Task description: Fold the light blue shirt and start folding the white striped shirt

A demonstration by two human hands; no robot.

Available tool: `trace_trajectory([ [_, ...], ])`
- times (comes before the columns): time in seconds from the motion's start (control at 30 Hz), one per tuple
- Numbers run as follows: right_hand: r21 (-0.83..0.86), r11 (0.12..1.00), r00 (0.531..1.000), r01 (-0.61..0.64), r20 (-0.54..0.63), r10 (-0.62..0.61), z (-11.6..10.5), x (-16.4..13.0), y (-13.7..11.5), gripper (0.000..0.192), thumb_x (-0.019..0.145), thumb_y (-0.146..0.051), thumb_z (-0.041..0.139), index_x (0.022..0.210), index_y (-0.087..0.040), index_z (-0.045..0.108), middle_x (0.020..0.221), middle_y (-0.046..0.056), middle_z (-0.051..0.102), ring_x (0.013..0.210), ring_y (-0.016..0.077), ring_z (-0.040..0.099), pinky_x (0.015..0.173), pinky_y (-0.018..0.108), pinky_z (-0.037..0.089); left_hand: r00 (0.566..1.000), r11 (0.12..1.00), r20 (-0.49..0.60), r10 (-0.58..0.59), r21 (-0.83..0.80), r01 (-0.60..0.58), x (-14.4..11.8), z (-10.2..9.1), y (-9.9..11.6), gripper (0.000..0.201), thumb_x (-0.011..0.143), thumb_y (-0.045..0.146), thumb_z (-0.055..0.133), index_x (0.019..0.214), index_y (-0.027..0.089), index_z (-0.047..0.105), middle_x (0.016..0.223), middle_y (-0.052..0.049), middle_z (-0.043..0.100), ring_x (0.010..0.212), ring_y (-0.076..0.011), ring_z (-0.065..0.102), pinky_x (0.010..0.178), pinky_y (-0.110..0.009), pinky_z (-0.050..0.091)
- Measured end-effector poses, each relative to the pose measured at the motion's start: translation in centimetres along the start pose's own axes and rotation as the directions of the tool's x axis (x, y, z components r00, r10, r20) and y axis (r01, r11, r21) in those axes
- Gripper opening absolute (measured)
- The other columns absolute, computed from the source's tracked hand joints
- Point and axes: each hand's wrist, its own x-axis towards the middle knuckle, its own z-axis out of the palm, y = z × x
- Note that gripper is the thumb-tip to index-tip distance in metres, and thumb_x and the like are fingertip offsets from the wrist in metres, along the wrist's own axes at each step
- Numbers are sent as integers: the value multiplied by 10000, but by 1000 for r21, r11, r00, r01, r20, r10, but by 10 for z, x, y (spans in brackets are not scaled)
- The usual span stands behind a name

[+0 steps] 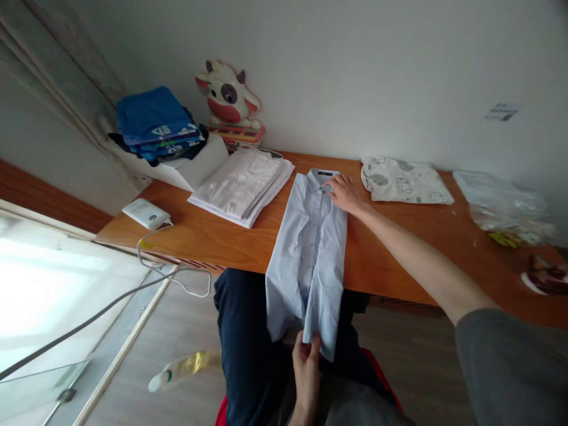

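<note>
My left hand (pixel 306 361) pinches the hem of the light blue dress shirt (pixel 308 248), fingers closed on the cloth below the table edge. My right hand (pixel 346 194) lies flat and open on the shirt beside the collar, gripping nothing. Shirt is folded narrow, top half on the wooden table (pixel 213 231), bottom hanging over my lap. Folded white garment (pixel 242 184) lies just left of it, patterned cloth (pixel 403 180) to the right.

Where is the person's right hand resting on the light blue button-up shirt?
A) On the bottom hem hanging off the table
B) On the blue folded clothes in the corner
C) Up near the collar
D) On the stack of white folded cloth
C: the right hand lies flat by the collar of the light blue button-up shirt, while the left hand pinches the bottom hem.
</note>
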Motion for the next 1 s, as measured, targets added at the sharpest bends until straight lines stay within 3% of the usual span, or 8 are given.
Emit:
trace_trajectory([
  [0.1,381,916,933,-123,-271,238,-13,-76,-66,219,1032,-333,588,1173,-204,694,1162,119,704,1084,278,631,998,435,515,994,975,19,112,193,-114,3,-20,7,453,933,566,767,1156,176,703,1028,-76,729,941,-249,695,838,-347,557],
  [0.17,611,769,840,-189,-305,449,-14,-160,-113,218,1033,-427,624,1115,-232,678,1059,72,704,982,244,652,910,383,542,960,901,-38,278,356,-247,6,-37,23,476,952,522,761,1292,204,660,1212,-114,716,1106,-294,695,971,-423,562],
  [0.3,755,472,570,-456,-160,806,10,-329,-188,313,947,-485,750,1134,-250,663,1011,43,680,931,233,661,860,364,552,807,664,-16,590,578,-474,29,-62,77,524,994,458,715,1449,242,572,1520,-148,583,1433,-346,557,1218,-545,443],
  [0.37,694,414,584,-589,11,812,28,-376,-213,459,930,-523,754,1289,-254,654,1062,56,700,920,244,672,827,379,559,810,636,38,585,598,-488,50,-66,105,624,1019,451,678,1567,242,465,1626,-154,509,1502,-336,509,1250,-540,418],
  [0.53,547,566,733,-617,136,666,42,-386,-231,365,933,-568,737,1085,-236,728,1085,81,720,1055,295,667,960,422,534,934,702,217,284,616,-357,93,-60,140,491,988,507,690,1328,155,650,1213,-144,759,1102,-317,715,966,-439,565],
  [0.63,602,452,668,-658,188,721,17,-388,-207,361,991,-593,653,956,-237,699,900,38,722,876,246,664,819,345,540,929,826,321,182,463,-322,87,-50,137,445,955,515,725,1218,156,713,1117,-102,781,1008,-274,706,885,-361,565],
  [0.77,651,290,551,-702,237,800,-28,-423,-153,404,918,-637,731,1055,-258,721,978,36,780,887,242,704,773,306,562,874,977,485,15,180,-117,51,-32,105,533,937,547,766,1300,166,686,1182,-105,774,1009,-255,706,873,-336,572],
  [1.0,501,215,505,-839,567,650,-48,-465,-127,559,850,-652,785,1213,-229,739,1172,91,826,1068,335,778,939,414,628,934,965,357,-1,244,-92,4,-30,41,494,898,591,803,1116,168,670,981,-62,718,871,-201,643,724,-272,519],
])
